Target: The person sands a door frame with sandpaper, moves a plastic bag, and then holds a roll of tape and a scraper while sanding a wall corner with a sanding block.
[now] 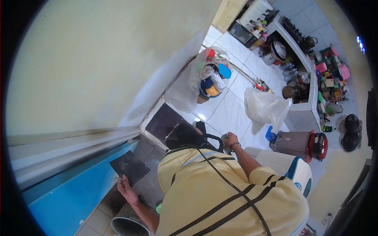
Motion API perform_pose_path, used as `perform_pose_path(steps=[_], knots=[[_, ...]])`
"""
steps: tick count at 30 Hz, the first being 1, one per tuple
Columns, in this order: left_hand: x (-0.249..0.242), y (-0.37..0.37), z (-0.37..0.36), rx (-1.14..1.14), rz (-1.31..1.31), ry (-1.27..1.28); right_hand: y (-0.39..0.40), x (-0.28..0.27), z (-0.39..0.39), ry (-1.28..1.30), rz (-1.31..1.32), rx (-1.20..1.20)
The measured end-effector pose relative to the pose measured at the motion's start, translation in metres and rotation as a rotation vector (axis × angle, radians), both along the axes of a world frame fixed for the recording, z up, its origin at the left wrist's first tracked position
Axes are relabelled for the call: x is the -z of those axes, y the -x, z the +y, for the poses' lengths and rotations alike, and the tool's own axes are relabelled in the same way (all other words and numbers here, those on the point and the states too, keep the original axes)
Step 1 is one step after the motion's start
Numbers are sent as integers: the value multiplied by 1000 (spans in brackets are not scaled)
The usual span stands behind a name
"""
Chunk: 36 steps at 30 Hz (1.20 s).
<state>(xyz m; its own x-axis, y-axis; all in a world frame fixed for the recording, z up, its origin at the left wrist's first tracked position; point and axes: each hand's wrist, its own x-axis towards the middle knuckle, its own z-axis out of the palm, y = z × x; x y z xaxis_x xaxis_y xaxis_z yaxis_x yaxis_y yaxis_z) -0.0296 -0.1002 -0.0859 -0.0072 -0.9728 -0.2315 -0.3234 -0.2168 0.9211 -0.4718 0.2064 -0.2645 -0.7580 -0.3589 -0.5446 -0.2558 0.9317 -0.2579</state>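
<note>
My left hand [127, 190] is at the lower left, its fingers closed on the edge of a dark, flat, square piece [130, 167]. That piece overlaps the blue door panel and grey tiled floor in this view. My right hand [231, 141], with a band at the wrist, is bent in front of my body on the right. Its fingers curl round a small greyish rounded object [225, 138], whose kind I cannot tell. Beside this hand is a black curved loop [214, 141] close to my striped yellow shirt.
A blue door panel [75, 196] and a bucket [118, 224] are at lower left. Ahead stand a filled clear bag [189, 84] and a whitish plastic bag [265, 104] on white tiles. A brown bin-like container [291, 143] and tiled counter [305, 108] are to the right.
</note>
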Motion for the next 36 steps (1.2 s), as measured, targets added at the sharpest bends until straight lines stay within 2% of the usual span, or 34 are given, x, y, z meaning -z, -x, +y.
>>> perform_pose_path(steps=[5,12,18,23,26,31,34,36], knots=[[13,3,-6,66,0,-5,4,-15,2,68,60,30],[-2,65,-32,157,33,1,15,-33,35,16,7,146],[10,120,-47,260,31,16,30,-37,107,-79,13,235],[17,171,-30,368,-5,-14,50,-45,174,-113,1,212],[20,203,-7,373,2,-52,66,-68,179,-213,4,217],[27,249,21,373,-2,-109,99,-71,208,-163,9,290],[28,271,23,501,-62,-128,115,-66,232,-128,3,315],[33,293,28,492,-56,-113,125,-66,245,-123,13,334]])
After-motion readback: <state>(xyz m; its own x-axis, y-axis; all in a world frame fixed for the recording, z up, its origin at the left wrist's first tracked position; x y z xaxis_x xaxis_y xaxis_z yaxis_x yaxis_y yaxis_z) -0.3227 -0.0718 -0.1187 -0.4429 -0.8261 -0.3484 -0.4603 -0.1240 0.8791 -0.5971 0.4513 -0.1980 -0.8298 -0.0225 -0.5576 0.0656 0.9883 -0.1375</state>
